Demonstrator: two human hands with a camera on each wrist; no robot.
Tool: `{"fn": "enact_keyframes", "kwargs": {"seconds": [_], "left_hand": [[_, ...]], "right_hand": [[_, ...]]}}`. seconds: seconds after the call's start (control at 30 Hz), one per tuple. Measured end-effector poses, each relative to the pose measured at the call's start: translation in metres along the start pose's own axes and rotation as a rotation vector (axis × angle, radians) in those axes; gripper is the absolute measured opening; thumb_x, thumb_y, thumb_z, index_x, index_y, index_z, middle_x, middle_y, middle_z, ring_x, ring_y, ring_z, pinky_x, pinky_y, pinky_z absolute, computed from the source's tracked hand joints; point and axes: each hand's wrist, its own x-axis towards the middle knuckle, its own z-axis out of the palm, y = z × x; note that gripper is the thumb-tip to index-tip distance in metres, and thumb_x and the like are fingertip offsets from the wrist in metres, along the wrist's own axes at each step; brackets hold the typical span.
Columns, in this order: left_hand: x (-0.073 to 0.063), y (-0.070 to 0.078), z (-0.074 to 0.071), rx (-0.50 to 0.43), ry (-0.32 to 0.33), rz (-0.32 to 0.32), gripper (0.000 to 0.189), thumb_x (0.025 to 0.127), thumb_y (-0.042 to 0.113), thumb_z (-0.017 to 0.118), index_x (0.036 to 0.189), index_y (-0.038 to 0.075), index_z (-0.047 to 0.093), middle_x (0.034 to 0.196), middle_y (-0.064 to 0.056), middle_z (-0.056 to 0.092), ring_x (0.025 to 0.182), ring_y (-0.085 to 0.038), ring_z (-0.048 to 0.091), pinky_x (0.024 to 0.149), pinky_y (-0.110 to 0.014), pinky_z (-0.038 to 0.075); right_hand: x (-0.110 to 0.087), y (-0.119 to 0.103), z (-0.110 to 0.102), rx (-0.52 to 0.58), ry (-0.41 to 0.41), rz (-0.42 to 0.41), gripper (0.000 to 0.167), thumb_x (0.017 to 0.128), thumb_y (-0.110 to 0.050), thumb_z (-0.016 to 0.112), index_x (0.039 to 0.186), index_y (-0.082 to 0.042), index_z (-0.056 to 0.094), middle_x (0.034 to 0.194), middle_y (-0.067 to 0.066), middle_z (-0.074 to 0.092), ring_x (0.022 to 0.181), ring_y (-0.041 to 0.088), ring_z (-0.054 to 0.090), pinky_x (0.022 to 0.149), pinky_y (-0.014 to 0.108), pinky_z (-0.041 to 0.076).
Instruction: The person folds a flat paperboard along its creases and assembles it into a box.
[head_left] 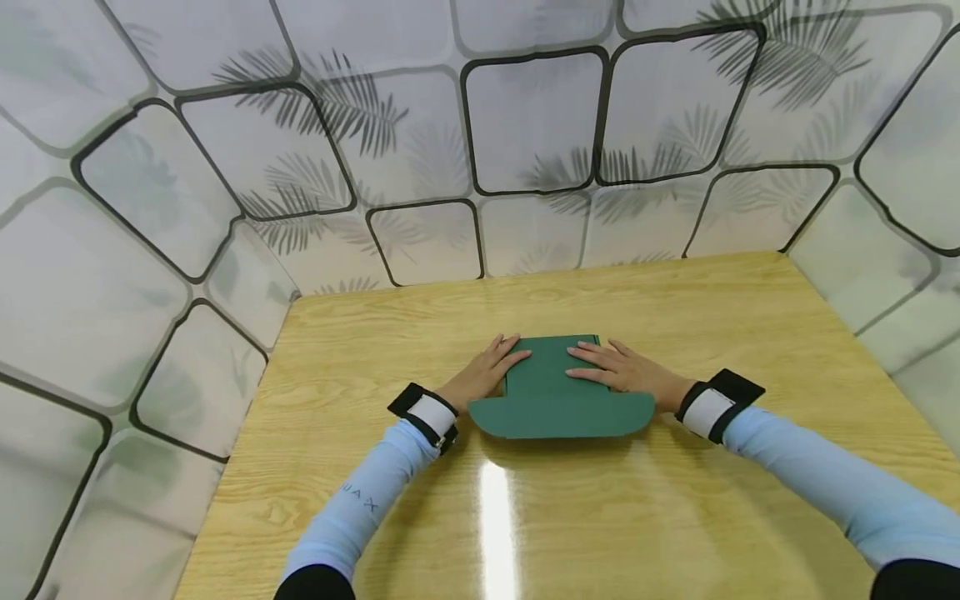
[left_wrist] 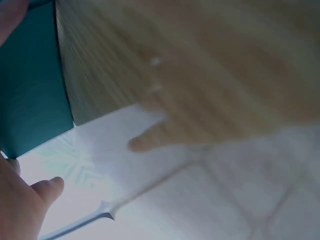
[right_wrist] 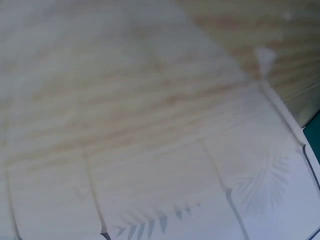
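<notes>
A dark green cardboard mailer box (head_left: 551,367) lies on the table in the head view, its wide round-cornered flap (head_left: 562,415) toward me. My left hand (head_left: 486,369) rests along the box's left side, with straight fingers reaching its far left corner. On the right part of the box's top lies my right hand (head_left: 618,371), its fingers extended and spread. In the left wrist view, part of the left hand (left_wrist: 20,200) shows beside the box's green panel (left_wrist: 32,85). Only a green corner (right_wrist: 313,140) shows in the right wrist view; the right hand is out of sight there.
The light wood table (head_left: 360,350) extends around the box, with a bright light reflection in front. Pale curtains (head_left: 420,167) printed with dark outlines and leaves stand behind the table and on both sides. Each wrist wears a strap (head_left: 431,417).
</notes>
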Motion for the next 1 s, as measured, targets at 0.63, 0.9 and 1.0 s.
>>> {"fn": "enact_keyframes", "kwargs": {"seconds": [0.63,0.9,1.0], "left_hand": [[0.015,-0.016,-0.024,0.072,-0.216,-0.137,0.073,0.090,0.009,0.067,0.153,0.014,0.029,0.162,-0.013,0.014,0.147,-0.043,0.012,0.113,-0.055,0.028],[0.017,-0.014,-0.032,0.152,-0.277,-0.147,0.071,0.093,0.011,0.064,0.154,0.018,0.028,0.162,-0.010,0.015,0.148,-0.039,0.014,0.111,-0.056,0.032],[0.020,-0.014,-0.033,0.200,-0.307,-0.140,0.073,0.093,0.011,0.064,0.155,0.020,0.026,0.163,-0.009,0.015,0.148,-0.038,0.015,0.110,-0.056,0.034]], "right_hand": [[0.017,0.037,-0.018,-0.145,-0.008,-0.067,0.103,0.066,-0.008,0.086,0.151,-0.030,0.033,0.156,0.003,0.035,0.140,0.031,0.036,0.103,0.062,0.036],[0.019,0.034,-0.026,-0.184,-0.093,-0.039,0.089,0.078,-0.013,0.079,0.151,-0.031,0.033,0.154,0.005,0.038,0.140,0.032,0.037,0.105,0.061,0.035],[0.018,0.033,-0.028,-0.194,-0.103,-0.032,0.085,0.081,-0.010,0.077,0.151,-0.031,0.034,0.152,0.007,0.040,0.139,0.033,0.038,0.106,0.061,0.035]]}}
